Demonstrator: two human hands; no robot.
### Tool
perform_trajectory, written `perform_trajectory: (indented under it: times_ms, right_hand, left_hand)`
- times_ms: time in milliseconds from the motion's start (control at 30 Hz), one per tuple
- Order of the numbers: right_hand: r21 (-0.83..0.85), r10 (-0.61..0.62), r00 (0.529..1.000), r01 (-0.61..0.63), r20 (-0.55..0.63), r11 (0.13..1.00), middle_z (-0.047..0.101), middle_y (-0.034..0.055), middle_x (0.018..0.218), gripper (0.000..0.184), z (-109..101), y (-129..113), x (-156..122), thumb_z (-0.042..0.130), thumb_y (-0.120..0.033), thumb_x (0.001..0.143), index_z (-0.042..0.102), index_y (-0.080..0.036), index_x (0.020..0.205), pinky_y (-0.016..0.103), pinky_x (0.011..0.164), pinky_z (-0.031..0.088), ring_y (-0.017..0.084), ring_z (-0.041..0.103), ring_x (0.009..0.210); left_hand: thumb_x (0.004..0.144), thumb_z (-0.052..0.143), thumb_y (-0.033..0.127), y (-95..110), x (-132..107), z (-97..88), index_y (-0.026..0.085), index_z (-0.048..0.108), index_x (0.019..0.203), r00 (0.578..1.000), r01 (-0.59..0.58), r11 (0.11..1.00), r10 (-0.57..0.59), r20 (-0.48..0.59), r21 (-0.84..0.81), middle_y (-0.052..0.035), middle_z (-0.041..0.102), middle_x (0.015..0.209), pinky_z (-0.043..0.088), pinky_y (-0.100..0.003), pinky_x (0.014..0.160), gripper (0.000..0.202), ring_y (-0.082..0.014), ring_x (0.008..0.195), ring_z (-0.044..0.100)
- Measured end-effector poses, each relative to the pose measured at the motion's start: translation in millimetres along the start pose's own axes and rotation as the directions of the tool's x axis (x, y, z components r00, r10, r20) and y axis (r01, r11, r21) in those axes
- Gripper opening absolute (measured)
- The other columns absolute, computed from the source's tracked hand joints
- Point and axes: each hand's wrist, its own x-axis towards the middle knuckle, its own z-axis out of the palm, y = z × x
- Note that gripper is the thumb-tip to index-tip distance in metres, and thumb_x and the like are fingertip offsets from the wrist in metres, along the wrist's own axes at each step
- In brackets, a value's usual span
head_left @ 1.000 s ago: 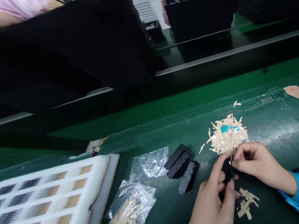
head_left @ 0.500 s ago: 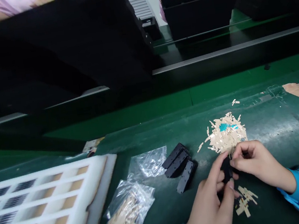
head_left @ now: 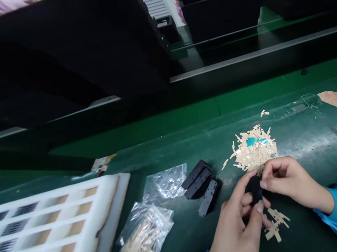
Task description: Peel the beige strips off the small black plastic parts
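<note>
My left hand (head_left: 236, 221) is closed round a small black plastic part (head_left: 255, 189), holding it upright between thumb and fingers. Against that part's right edge, my right hand (head_left: 284, 180) pinches with thumb and forefinger; whatever lies between those fingertips is hidden. Just beyond my hands spreads a heap of small beige flat pieces (head_left: 252, 153) with a scrap of blue among them. A few more beige tabs (head_left: 276, 224) lie below my fingers. Several black plastic blocks (head_left: 198, 183) with small holes rest left of my left hand.
A clear bag of beige pieces (head_left: 136, 248) and a flatter clear bag (head_left: 166, 181) lie to the left. White foam trays (head_left: 87, 241) with pockets fill the lower left. Across the bench stand large black boxes (head_left: 224, 15), with a person in pink behind.
My hands stay almost in place, with the black part turned slightly between them. Across the bench, the top piece on the black box has tilted up, showing dividers inside.
</note>
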Motion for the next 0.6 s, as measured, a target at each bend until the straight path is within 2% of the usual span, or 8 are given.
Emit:
perform_trajectory:
  times_ms: [133,300,367,467,600]
  right_hand:
    - [-0.184,-0.184,0.982,0.172,-0.050,0.968,0.065,-0.0001,0.058,0.019,3.8,6.0,-4.4,0.080,-0.028,0.083,0.068,-0.017,0.072,0.023,0.049,0.034,0.010,0.049,0.049]
    - [-0.091,-0.087,0.996,0.084,-0.032,0.992,0.066,0.0010,0.057,0.026,2.2,11.9,-1.4,0.078,-0.038,0.087,0.067,-0.018,0.075,0.025,0.051,0.039,0.013,0.056,0.051]
    - [-0.142,-0.132,0.990,0.123,-0.055,0.982,0.065,0.0010,0.060,0.023,2.1,12.1,-1.2,0.078,-0.036,0.087,0.068,-0.019,0.074,0.025,0.051,0.039,0.013,0.055,0.052]
    - [-0.336,-0.304,0.949,0.260,-0.085,0.905,0.061,0.0003,0.061,0.018,3.8,9.4,-3.3,0.077,-0.027,0.085,0.071,-0.020,0.070,0.026,0.050,0.038,0.013,0.049,0.053]
    - [-0.499,-0.473,0.881,0.404,-0.013,0.766,0.057,0.0001,0.058,0.016,7.3,4.7,-7.5,0.074,-0.019,0.084,0.071,-0.021,0.068,0.029,0.055,0.042,0.016,0.052,0.056]
  left_hand:
    - [0.095,0.061,0.030,3.3,4.3,-1.2,0.019,0.039,0.149,0.999,0.031,0.992,-0.029,0.014,-0.124,-0.0017,0.066,0.086,0.055,-0.026,0.065,0.060,-0.0140,0.062,0.069]
    - [0.092,0.065,0.033,7.6,6.7,-2.7,0.018,0.040,0.147,0.999,0.040,0.987,-0.040,0.003,-0.156,-0.0025,0.067,0.087,0.055,-0.027,0.065,0.062,-0.0139,0.062,0.069]
    - [0.091,0.066,0.032,8.4,6.5,-2.8,0.017,0.042,0.146,0.999,0.046,0.987,-0.047,-0.004,-0.155,-0.0021,0.067,0.085,0.055,-0.027,0.065,0.062,-0.0139,0.062,0.069]
    - [0.090,0.066,0.030,8.7,6.0,-2.8,0.016,0.044,0.144,0.999,0.045,0.985,-0.047,-0.010,-0.167,-0.0011,0.067,0.082,0.054,-0.026,0.062,0.060,-0.0139,0.060,0.069]
    - [0.088,0.066,0.027,7.9,6.6,-5.0,0.016,0.046,0.143,0.998,0.056,0.982,-0.057,0.003,-0.182,-0.0002,0.067,0.080,0.052,-0.025,0.059,0.059,-0.0143,0.057,0.069]
